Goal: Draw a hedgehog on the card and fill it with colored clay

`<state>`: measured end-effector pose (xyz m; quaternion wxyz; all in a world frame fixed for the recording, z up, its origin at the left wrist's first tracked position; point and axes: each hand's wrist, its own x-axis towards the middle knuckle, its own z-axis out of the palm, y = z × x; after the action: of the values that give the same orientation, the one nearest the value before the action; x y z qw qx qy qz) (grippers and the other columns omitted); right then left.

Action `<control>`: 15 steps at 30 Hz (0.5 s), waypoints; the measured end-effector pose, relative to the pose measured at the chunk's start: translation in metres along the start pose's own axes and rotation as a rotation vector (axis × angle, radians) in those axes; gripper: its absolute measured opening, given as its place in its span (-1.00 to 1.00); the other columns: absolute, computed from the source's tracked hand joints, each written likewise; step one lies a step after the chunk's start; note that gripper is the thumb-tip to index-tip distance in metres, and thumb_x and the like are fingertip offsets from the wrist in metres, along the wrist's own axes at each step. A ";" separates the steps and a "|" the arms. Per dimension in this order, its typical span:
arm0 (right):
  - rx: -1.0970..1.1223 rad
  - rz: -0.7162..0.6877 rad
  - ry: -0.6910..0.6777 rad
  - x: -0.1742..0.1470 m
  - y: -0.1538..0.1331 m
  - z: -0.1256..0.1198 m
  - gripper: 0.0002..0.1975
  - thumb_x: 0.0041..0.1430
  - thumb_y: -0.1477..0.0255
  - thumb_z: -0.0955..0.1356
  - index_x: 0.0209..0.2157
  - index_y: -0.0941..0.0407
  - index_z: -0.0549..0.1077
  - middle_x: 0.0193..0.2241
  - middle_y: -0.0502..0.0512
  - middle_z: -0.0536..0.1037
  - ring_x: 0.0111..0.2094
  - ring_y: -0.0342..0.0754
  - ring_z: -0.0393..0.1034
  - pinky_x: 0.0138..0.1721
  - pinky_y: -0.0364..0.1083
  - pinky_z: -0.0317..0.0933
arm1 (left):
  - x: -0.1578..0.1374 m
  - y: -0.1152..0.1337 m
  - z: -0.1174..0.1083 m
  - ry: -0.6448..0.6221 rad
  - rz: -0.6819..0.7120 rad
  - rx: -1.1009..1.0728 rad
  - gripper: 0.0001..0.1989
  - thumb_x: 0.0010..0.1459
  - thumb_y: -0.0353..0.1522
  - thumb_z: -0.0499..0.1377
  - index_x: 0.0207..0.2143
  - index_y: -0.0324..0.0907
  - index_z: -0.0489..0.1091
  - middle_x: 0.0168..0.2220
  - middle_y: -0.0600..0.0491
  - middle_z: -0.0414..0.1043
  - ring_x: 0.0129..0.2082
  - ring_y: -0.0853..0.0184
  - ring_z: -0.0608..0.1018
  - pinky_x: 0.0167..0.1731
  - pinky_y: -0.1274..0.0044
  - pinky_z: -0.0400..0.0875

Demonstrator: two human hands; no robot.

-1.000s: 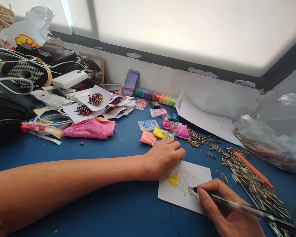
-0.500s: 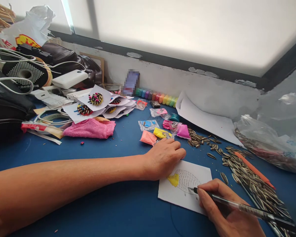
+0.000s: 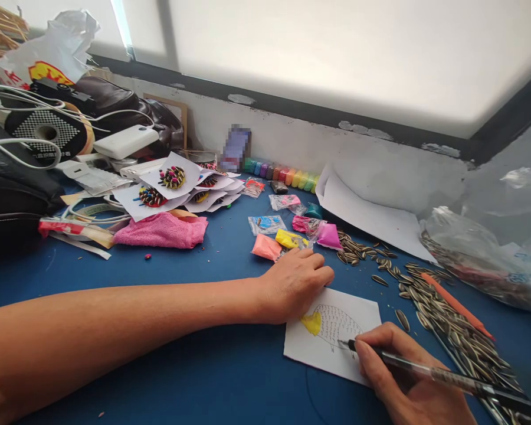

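My right hand (image 3: pixel 409 375) grips a black gel pen (image 3: pixel 429 370), its tip touching a small white sheet of paper (image 3: pixel 301 348). On that sheet is an oval outline (image 3: pixel 338 326) filled with rows of small marks, with short leg lines beneath. A flat yellow patch (image 3: pixel 311 323) covers the outline's left end. My left hand (image 3: pixel 294 283) rests at the sheet's upper left corner, fingers curled under and their tips hidden. Just beyond it lie a yellow packet (image 3: pixel 289 238) and a salmon packet (image 3: pixel 265 247) that look like modelling clay.
Striped sunflower seeds (image 3: pixel 464 336) are heaped at right with an orange stick (image 3: pixel 458 304). Behind lie white sheets (image 3: pixel 371 221) and a plastic bag (image 3: pixel 482 254). A pink cloth (image 3: pixel 161 231) and cards with seed-covered shapes (image 3: pixel 172 177) are left. A phone (image 3: pixel 236 147) leans against the wall.
The pen tip and my right hand have shifted very slightly over the oval. My left hand stays in place.
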<state>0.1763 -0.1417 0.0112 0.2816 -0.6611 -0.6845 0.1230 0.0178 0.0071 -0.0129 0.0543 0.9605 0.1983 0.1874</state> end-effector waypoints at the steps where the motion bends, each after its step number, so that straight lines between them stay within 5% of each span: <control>1: 0.002 0.015 -0.001 0.000 0.000 0.000 -0.74 0.24 0.24 0.26 -0.47 0.02 0.43 -0.58 -0.07 0.51 -0.55 -0.12 0.46 -0.61 -0.25 0.28 | 0.000 0.000 0.000 0.003 0.001 0.000 -0.86 0.23 -0.49 0.01 -0.28 -0.20 0.36 -0.29 0.01 0.35 -0.31 0.30 0.32 -0.33 0.44 0.18; 15: -0.004 0.025 0.012 0.001 -0.002 -0.001 -0.72 0.22 0.22 0.26 -0.50 0.02 0.43 -0.61 -0.08 0.49 -0.58 -0.13 0.43 -0.63 -0.25 0.27 | -0.001 -0.001 0.003 0.020 0.008 0.003 -0.87 0.22 -0.49 0.01 -0.29 -0.20 0.35 -0.29 0.01 0.36 -0.32 0.30 0.31 -0.33 0.45 0.18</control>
<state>0.1752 -0.1406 0.0131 0.2828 -0.6710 -0.6746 0.1214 0.0177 0.0079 -0.0158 0.0503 0.9595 0.1951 0.1968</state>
